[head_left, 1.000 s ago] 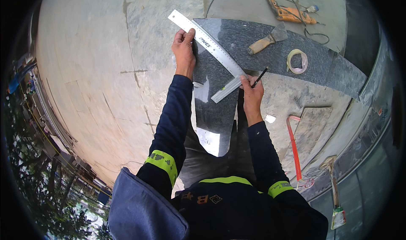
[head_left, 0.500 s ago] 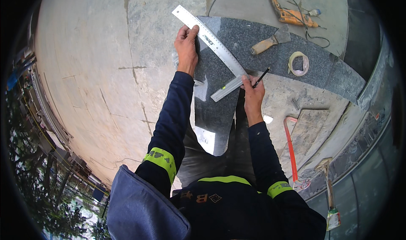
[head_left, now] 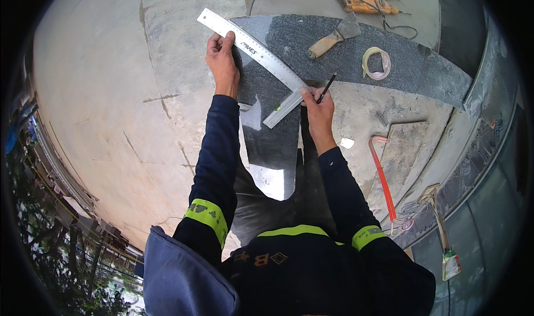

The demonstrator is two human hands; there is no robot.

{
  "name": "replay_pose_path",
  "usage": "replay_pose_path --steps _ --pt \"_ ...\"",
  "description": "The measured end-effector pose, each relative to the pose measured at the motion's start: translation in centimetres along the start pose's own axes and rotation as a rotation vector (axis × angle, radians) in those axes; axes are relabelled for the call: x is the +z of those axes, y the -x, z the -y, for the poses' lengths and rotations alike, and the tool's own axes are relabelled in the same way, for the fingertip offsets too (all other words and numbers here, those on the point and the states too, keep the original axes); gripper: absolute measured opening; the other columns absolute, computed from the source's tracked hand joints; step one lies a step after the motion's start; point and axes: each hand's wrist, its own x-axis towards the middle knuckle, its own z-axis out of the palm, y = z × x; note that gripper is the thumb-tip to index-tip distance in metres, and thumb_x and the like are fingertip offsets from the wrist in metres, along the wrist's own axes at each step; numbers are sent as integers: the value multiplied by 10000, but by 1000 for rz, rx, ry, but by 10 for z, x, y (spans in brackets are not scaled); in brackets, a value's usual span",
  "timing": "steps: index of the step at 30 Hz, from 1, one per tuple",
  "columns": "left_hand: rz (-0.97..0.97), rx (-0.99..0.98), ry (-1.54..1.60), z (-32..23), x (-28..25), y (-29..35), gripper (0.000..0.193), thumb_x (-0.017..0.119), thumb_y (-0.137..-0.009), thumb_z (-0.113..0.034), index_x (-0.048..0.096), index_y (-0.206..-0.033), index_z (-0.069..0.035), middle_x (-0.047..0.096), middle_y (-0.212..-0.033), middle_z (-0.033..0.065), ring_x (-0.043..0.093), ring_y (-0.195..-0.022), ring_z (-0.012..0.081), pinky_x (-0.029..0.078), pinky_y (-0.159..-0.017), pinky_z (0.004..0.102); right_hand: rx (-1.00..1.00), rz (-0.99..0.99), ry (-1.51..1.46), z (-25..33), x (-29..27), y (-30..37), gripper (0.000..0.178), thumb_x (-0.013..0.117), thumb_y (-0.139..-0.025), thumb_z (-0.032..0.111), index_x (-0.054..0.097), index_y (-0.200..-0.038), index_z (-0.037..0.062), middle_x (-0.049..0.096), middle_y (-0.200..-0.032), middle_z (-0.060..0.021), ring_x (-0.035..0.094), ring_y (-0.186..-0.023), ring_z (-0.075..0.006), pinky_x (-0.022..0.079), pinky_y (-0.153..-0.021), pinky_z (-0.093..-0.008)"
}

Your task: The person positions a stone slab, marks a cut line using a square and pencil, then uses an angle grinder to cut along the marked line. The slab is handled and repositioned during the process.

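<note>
A metal try square, with a ruled blade and a stock with a small green level vial, lies across a dark speckled stone slab. My left hand grips the blade near its far left end, thumb on top, by the slab's left edge. At the corner where blade and stock meet, my right hand is closed on the square. A dark pencil sticks up from between that hand's fingers. The fingers under the square are partly hidden.
On the slab's right arm lie a wooden-handled scraper and a roll of tape. Beyond is an orange power drill with its cable. Right of me are a red strap, a flat board and a brush.
The view has shifted, so the slab and tools appear further left and slightly higher. Both hands keep their hold on the square, which stays at about the same place on the slab.
</note>
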Motion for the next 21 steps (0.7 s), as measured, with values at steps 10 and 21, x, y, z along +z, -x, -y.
replay_pose_path --steps 10,21 --pt "6 30 5 7 -5 -4 356 841 -1005 -93 674 -1285 49 651 -932 -17 594 -860 71 492 -823 237 -36 24 22 -4 -3 -3 344 804 -1030 91 472 -946 122 712 -1195 -141 660 -944 -130 568 -810 -298" --pt "-7 15 17 3 -2 -1 387 839 -1004 -83 667 -1315 69 662 -938 -15 604 -859 72 496 -813 234 -16 15 53 -2 -2 -2 341 821 -1022 119 485 -962 109 716 -1201 -143 668 -955 -138 577 -817 -305"
